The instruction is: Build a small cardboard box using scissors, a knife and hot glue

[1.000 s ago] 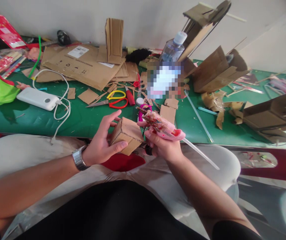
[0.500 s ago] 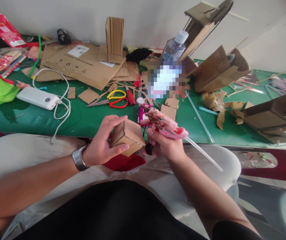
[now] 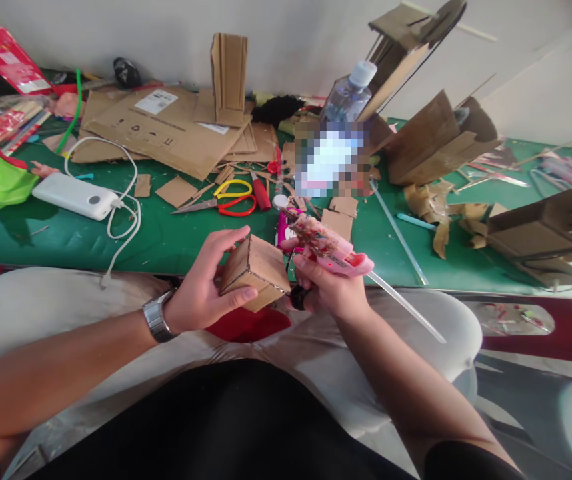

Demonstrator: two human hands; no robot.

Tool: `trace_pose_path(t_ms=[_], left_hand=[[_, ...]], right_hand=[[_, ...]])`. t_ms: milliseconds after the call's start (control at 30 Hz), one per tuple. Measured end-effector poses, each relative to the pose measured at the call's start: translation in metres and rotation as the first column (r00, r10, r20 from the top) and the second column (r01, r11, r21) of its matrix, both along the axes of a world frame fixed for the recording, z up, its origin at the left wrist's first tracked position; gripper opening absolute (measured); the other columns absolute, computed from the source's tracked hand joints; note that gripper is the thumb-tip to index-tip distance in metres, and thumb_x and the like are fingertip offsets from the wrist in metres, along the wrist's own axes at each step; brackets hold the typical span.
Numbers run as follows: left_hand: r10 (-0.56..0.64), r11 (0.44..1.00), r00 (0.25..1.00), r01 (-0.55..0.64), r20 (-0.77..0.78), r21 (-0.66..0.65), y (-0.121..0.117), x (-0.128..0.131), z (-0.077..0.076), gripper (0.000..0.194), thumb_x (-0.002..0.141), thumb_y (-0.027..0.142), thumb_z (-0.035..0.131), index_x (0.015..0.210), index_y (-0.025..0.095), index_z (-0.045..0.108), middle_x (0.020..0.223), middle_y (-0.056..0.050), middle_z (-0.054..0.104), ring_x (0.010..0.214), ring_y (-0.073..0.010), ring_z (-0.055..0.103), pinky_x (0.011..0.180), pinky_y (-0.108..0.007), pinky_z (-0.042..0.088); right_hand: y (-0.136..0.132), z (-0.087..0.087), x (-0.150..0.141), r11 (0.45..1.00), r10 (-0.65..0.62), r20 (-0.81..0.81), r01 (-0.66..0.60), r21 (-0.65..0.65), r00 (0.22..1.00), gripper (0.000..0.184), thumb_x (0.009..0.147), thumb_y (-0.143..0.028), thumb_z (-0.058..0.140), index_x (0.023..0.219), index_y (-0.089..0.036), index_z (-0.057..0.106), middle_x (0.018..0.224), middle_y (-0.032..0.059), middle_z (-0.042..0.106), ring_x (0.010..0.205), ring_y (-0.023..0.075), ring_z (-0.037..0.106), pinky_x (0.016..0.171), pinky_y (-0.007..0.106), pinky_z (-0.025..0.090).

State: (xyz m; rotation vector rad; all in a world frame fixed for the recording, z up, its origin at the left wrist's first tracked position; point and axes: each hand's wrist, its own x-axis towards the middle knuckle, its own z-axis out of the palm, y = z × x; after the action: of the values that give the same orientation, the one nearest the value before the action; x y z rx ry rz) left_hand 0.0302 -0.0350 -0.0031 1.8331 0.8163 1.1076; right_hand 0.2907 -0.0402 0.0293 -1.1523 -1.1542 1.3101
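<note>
A small cardboard box (image 3: 259,263) is tilted in my left hand (image 3: 201,287), with the thumb along its near side and the fingers on its far left side. My right hand (image 3: 331,287) grips a pink hot glue gun (image 3: 333,250), its dirty nozzle end pointing to the upper left. From the gun's rear a clear glue stick (image 3: 409,307) sticks out toward the lower right. The gun is just right of the box, over the table's near edge. Part of a magenta object (image 3: 282,230) shows behind the nozzle.
On the green table (image 3: 166,243) lie scissors (image 3: 236,199), a red-handled tool (image 3: 261,192), a white power bank (image 3: 73,195) with a cable, and flat cardboard (image 3: 166,133). A water bottle (image 3: 351,93) stands behind a pixelated patch. Cardboard structures (image 3: 439,143) stand at the right.
Almost nothing differs. The fingers of my left hand have shifted very slightly on the box, and the glue gun has moved a touch to the left.
</note>
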Motion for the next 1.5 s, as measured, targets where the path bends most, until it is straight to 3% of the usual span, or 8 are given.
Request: trace_pose_path(t_ms=[167,267,400,633,800,1100,1300,1500], left_hand=[[-0.001,0.998,0.998,0.004,-0.056,0.059,0.000,0.000,0.001,0.065,0.103,0.051,0.081,0.163,0.036,0.060,0.152,-0.013,0.054,0.148,-0.0346,0.050,0.124,-0.051,0.048],[-0.001,0.998,1.000,0.003,-0.028,0.061,0.001,-0.001,0.003,0.078,0.103,0.051,0.080,0.172,0.039,0.048,0.156,-0.013,0.052,0.147,-0.0346,0.052,0.125,-0.053,0.048],[0.002,0.997,0.998,0.002,-0.058,0.079,0.001,-0.001,0.002,0.068,0.104,0.051,0.078,0.168,0.039,0.055,0.154,-0.013,0.054,0.148,-0.0353,0.050,0.126,-0.054,0.047],[0.006,0.997,0.995,0.002,0.097,-0.079,-0.002,0.000,-0.007,0.095,0.100,0.048,0.083,0.179,0.043,0.032,0.160,-0.014,0.048,0.138,-0.0325,0.055,0.092,-0.038,0.064],[0.003,0.997,0.991,0.008,0.135,-0.077,-0.002,0.000,-0.001,0.066,0.109,0.043,0.073,0.170,0.036,0.050,0.162,-0.013,0.055,0.142,-0.0318,0.058,0.111,-0.045,0.059],[0.002,0.948,0.973,0.071,0.231,-0.309,-0.003,0.005,0.004,0.047,0.106,0.050,0.077,0.144,0.030,0.059,0.140,-0.009,0.070,0.118,-0.0244,0.070,0.101,-0.038,0.061],[0.011,0.883,0.954,0.131,0.298,-0.451,-0.007,0.009,0.001,0.044,0.108,0.054,0.073,0.140,0.028,0.060,0.140,-0.010,0.067,0.118,-0.0252,0.069,0.096,-0.037,0.061],[0.039,0.884,0.959,0.099,0.282,-0.458,-0.007,0.008,-0.002,0.045,0.107,0.054,0.075,0.140,0.028,0.060,0.140,-0.010,0.066,0.115,-0.0247,0.068,0.094,-0.037,0.062]], right_hand=[[0.002,0.004,-0.004,0.999,-0.011,-0.024,0.010,-0.035,1.000,0.042,0.082,-0.041,0.096,0.117,-0.023,0.084,0.114,0.0069,0.087,0.048,0.0060,0.054,0.039,0.022,0.044],[0.001,0.002,-0.002,0.999,-0.012,0.010,0.013,-0.031,1.000,0.044,0.085,-0.041,0.096,0.124,-0.026,0.084,0.113,0.0054,0.086,0.048,0.0064,0.054,0.037,0.022,0.042],[0.000,-0.001,0.001,0.998,-0.004,0.063,0.007,-0.059,0.998,0.045,0.088,-0.045,0.094,0.127,-0.026,0.084,0.082,-0.0003,0.075,0.048,0.0100,0.054,0.034,0.022,0.040],[0.000,0.002,-0.001,0.999,-0.010,0.044,0.012,-0.048,0.999,0.046,0.084,-0.045,0.095,0.124,-0.024,0.084,0.075,-0.0028,0.067,0.046,0.0085,0.049,0.035,0.022,0.037],[-0.005,0.001,-0.002,0.999,0.031,0.022,-0.031,-0.024,0.999,0.047,0.081,-0.049,0.099,0.119,-0.027,0.084,0.080,0.0020,0.071,0.059,0.0175,0.062,0.047,0.032,0.054],[-0.011,-0.002,-0.009,0.998,0.058,0.077,-0.060,0.030,0.995,0.033,0.082,-0.044,0.098,0.109,-0.029,0.086,0.089,0.0078,0.077,0.095,0.0337,0.079,0.062,0.042,0.065],[-0.013,-0.013,-0.016,0.998,0.061,0.022,-0.061,0.011,0.998,0.035,0.080,-0.053,0.099,0.094,-0.027,0.079,0.085,0.0062,0.077,0.077,0.0276,0.075,0.053,0.038,0.060],[-0.015,-0.014,-0.019,0.988,0.121,-0.068,-0.127,-0.094,0.990,0.046,0.081,-0.057,0.098,0.080,-0.025,0.066,0.056,-0.0051,0.058,0.045,0.0121,0.048,0.038,0.027,0.039]])
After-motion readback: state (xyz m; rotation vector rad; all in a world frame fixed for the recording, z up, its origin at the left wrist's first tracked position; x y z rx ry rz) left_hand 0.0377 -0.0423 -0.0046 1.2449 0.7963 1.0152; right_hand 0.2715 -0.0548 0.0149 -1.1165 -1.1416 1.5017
